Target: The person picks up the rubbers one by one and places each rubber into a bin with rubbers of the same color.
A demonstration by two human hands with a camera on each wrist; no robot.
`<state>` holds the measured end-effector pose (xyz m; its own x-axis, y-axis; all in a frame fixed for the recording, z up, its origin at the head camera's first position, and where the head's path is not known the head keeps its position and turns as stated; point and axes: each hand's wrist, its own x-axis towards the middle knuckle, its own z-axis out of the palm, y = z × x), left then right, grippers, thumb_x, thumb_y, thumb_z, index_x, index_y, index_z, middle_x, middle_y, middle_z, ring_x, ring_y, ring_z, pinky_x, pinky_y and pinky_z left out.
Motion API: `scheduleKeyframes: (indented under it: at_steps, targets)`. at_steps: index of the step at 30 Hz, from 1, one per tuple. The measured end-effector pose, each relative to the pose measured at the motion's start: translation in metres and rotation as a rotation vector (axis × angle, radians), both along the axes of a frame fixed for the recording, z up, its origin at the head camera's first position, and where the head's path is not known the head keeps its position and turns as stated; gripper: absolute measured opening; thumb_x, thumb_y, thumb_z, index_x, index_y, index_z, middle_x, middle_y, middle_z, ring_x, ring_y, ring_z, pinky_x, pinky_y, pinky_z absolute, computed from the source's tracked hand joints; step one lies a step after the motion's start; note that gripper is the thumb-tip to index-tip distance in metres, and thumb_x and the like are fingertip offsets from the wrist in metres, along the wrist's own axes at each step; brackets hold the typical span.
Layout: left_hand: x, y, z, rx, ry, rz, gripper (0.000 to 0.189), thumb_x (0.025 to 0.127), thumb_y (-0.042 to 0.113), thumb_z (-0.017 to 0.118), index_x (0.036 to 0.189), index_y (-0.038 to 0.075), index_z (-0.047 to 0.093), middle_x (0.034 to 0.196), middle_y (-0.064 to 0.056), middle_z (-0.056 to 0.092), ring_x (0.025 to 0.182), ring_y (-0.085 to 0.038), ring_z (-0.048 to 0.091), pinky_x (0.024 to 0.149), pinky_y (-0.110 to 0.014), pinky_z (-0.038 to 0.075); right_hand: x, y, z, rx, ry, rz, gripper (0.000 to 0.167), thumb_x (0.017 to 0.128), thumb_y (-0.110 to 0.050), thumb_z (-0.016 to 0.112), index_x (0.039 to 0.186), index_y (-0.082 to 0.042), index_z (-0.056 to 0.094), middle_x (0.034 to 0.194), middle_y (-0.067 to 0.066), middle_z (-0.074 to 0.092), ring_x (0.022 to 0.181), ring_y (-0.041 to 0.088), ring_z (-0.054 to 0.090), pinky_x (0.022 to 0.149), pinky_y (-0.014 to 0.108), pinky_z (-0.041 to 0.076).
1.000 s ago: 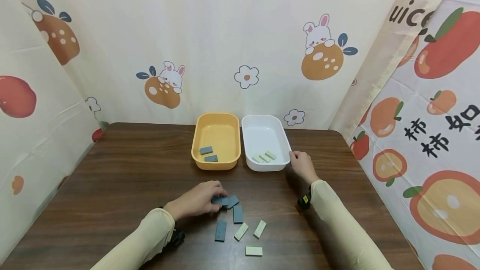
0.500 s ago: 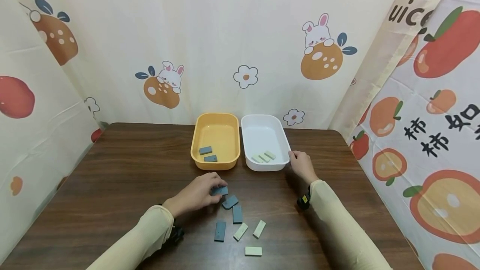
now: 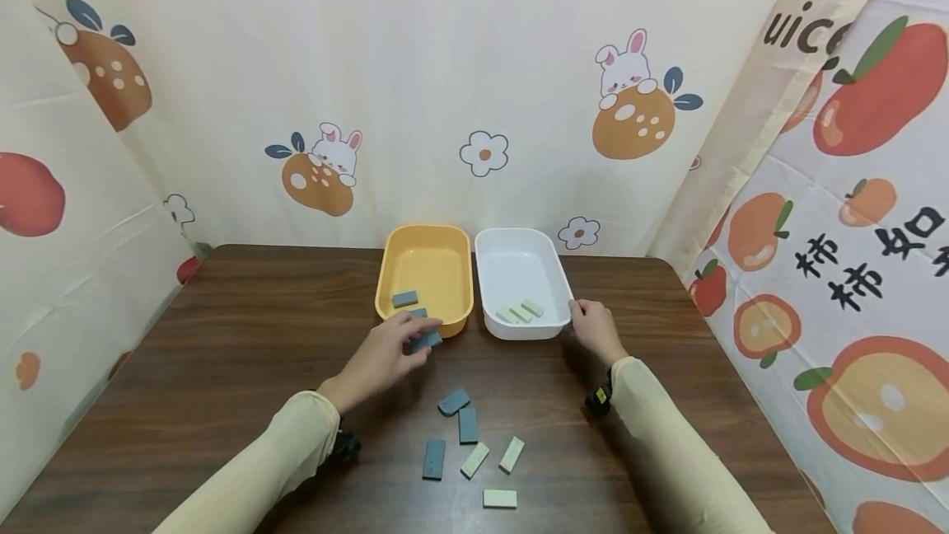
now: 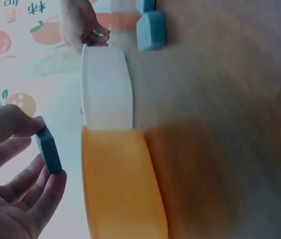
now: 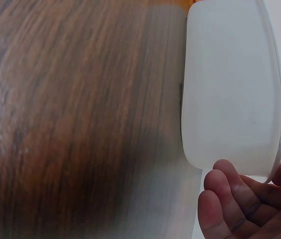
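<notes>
My left hand (image 3: 378,357) pinches a blue-grey rectangular block (image 4: 48,147) between thumb and fingertips, raised at the near edge of the yellow bin (image 3: 437,266). In the left wrist view the block stands above the level of that bin's rim. Two similar blocks lie inside the yellow bin, one partly hidden by the fingers. Beside it stands the white bin (image 3: 519,266), holding three pale green blocks (image 3: 521,312). My right hand (image 3: 596,330) grips the white bin's near right corner, thumb at the rim and fingers against the outer wall (image 5: 230,99).
Three more blue-grey blocks (image 3: 468,426) lie on the brown wooden table (image 3: 259,336) in front of the bins. To their right and nearer are three pale green blocks (image 3: 511,454). A printed curtain (image 3: 460,64) hangs behind the table and along both sides.
My left hand has lifted a blue-grey block off the table and carried it forward to the yellow bin's near edge. The right hand has stayed on the white bin.
</notes>
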<state>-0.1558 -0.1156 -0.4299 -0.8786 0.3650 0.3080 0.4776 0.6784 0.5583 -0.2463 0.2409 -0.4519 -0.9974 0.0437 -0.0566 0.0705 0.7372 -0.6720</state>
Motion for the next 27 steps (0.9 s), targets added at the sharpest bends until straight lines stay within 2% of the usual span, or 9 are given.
scheduleKeyframes:
  at_steps: [4, 9, 13, 17, 20, 24, 27]
  targets:
    - [-0.009, -0.006, 0.002, 0.035, 0.011, 0.03, 0.035, 0.086, 0.012, 0.072, 0.12, 0.01, 0.068, 0.105, -0.005, 0.063, 0.087, -0.016, 0.063, 0.076, -0.034, 0.056, 0.0, 0.001, -0.002, -0.001, -0.008, 0.002, 0.044, 0.104, -0.027, 0.036, 0.112, 0.004, 0.066, 0.077, 0.012, 0.064, 0.067, 0.02, 0.054, 0.059, 0.027, 0.042]
    - [-0.02, -0.013, 0.003, 0.033, -0.004, 0.057, 0.032, 0.086, 0.012, 0.071, 0.117, 0.007, 0.069, 0.104, -0.008, 0.064, 0.085, -0.017, 0.062, 0.074, -0.034, 0.055, 0.001, 0.002, -0.005, -0.004, -0.011, 0.007, 0.043, 0.105, -0.028, 0.036, 0.105, 0.003, 0.067, 0.072, 0.01, 0.061, 0.065, 0.019, 0.052, 0.058, 0.027, 0.041]
    - [-0.031, -0.016, 0.006, 0.061, -0.037, 0.092, 0.033, 0.087, 0.013, 0.07, 0.119, 0.007, 0.068, 0.102, -0.01, 0.063, 0.085, -0.02, 0.061, 0.073, -0.034, 0.053, 0.001, 0.001, -0.005, 0.0, 0.001, 0.009, 0.043, 0.105, -0.028, 0.036, 0.101, 0.003, 0.067, 0.07, 0.01, 0.06, 0.064, 0.019, 0.051, 0.058, 0.027, 0.041]
    - [-0.045, -0.018, 0.009, 0.07, -0.097, 0.13, 0.034, 0.088, 0.015, 0.069, 0.121, 0.007, 0.067, 0.103, -0.009, 0.063, 0.088, -0.022, 0.06, 0.076, -0.037, 0.053, 0.0, 0.0, -0.004, 0.001, 0.009, 0.005, 0.044, 0.104, -0.028, 0.036, 0.106, 0.003, 0.067, 0.073, 0.011, 0.062, 0.064, 0.019, 0.052, 0.058, 0.027, 0.041]
    - [-0.055, -0.017, 0.01, 0.047, -0.127, 0.125, 0.033, 0.089, 0.016, 0.068, 0.121, 0.007, 0.067, 0.103, -0.009, 0.064, 0.09, -0.022, 0.06, 0.077, -0.037, 0.054, -0.001, 0.0, -0.004, 0.0, 0.011, 0.001, 0.044, 0.104, -0.027, 0.036, 0.108, 0.003, 0.067, 0.074, 0.012, 0.063, 0.064, 0.019, 0.052, 0.058, 0.027, 0.041]
    - [-0.067, -0.013, 0.007, 0.017, -0.165, 0.103, 0.031, 0.089, 0.016, 0.068, 0.119, 0.008, 0.068, 0.102, -0.009, 0.065, 0.09, -0.022, 0.061, 0.078, -0.037, 0.053, 0.0, 0.0, -0.003, 0.004, 0.02, 0.001, 0.043, 0.104, -0.027, 0.037, 0.101, 0.003, 0.067, 0.069, 0.01, 0.061, 0.062, 0.019, 0.051, 0.057, 0.027, 0.04]
    - [-0.075, -0.01, 0.003, 0.01, -0.227, 0.098, 0.03, 0.089, 0.017, 0.067, 0.117, 0.007, 0.068, 0.103, -0.008, 0.065, 0.091, -0.021, 0.061, 0.08, -0.037, 0.053, 0.0, 0.0, -0.004, 0.007, 0.029, 0.004, 0.042, 0.105, -0.027, 0.037, 0.096, 0.003, 0.066, 0.066, 0.009, 0.059, 0.06, 0.019, 0.05, 0.056, 0.028, 0.04]
